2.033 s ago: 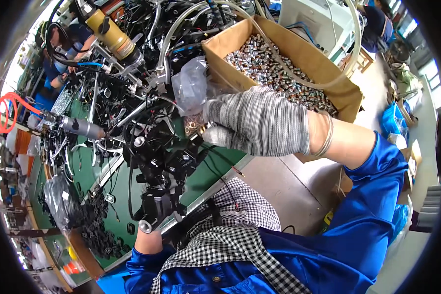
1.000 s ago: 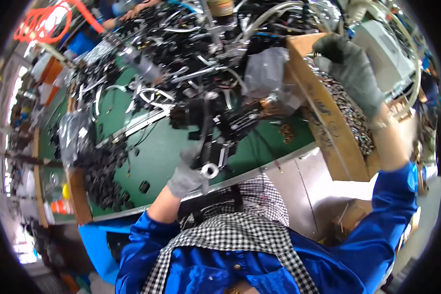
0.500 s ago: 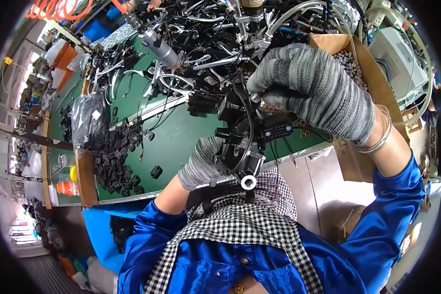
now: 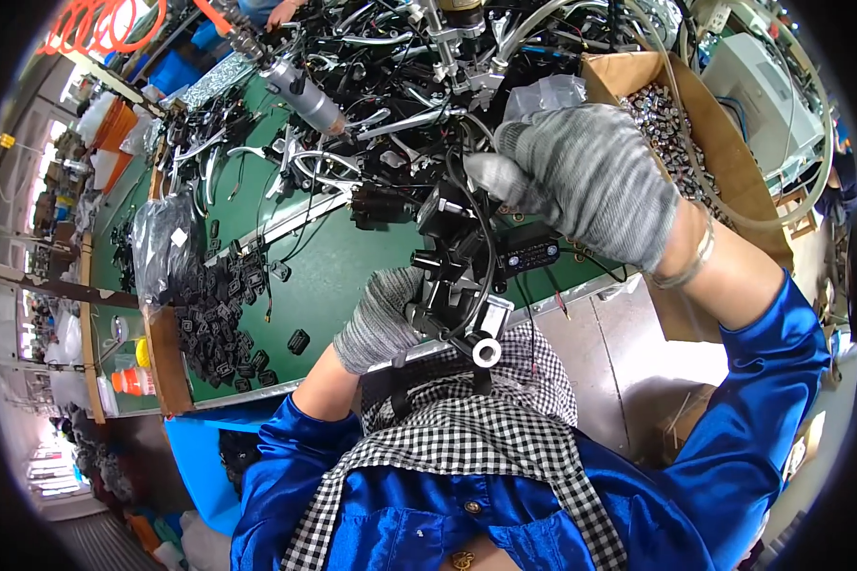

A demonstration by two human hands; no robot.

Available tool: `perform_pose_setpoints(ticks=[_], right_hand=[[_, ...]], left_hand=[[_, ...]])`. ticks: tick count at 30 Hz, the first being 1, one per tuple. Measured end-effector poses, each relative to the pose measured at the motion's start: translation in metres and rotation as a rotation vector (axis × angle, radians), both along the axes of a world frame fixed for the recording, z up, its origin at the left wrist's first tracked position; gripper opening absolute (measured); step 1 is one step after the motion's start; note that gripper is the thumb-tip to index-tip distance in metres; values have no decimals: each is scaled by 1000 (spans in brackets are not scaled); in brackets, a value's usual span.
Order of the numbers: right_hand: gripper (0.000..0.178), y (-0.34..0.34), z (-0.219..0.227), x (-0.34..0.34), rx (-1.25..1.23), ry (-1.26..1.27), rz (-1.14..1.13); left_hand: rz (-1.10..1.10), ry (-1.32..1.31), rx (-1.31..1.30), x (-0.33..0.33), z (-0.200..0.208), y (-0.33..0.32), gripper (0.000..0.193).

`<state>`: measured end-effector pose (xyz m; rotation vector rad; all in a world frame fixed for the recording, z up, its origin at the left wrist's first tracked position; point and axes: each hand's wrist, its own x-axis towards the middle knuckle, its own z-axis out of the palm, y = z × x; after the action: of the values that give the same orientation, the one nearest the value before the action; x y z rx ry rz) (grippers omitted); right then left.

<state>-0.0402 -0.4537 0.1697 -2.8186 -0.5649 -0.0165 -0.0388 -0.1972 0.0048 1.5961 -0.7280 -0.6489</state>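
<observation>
- Work surface (image 4: 352, 262), near edge: we see the black assembly (image 4: 443, 257) held here, its pale tube (image 4: 495, 319) reaching past the edge. The left hand (image 4: 383, 319) is wrapped about the assembly's left side; should that hold slacken, we judge it could tip toward the apron (image 4: 448, 433).
- Right hand (image 4: 590, 176): bent in close over the assembly's far end; we cannot tell whether it pinches anything. A small piece there might slip through the knit glove.
- Dangling leads (image 4: 562, 303), same edge: turning the assembly could snag them.
- Counts, large items: we find one surface, one cardboard box (image 4: 681, 314) at its right end, one assembly.
- Counts, middling: two gloved hands; one grey driver (image 4: 300, 93) toward the far left corner.
- Counts, small: black pieces (image 4: 219, 314) heaped by the near left corner and metal parts (image 4: 657, 109) in the box, both too many to number.
</observation>
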Motion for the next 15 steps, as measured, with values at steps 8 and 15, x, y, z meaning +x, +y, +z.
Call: perform_pose_setpoints(ticks=[8,15], right_hand=[[31,-41,-39,-2,127,-234,108],[26,-152,-70,69,592,-265,-271]], left_hand=[[13,434,-74,-6,14,-12,48],[72,843,-355,-7,10,-16,40]])
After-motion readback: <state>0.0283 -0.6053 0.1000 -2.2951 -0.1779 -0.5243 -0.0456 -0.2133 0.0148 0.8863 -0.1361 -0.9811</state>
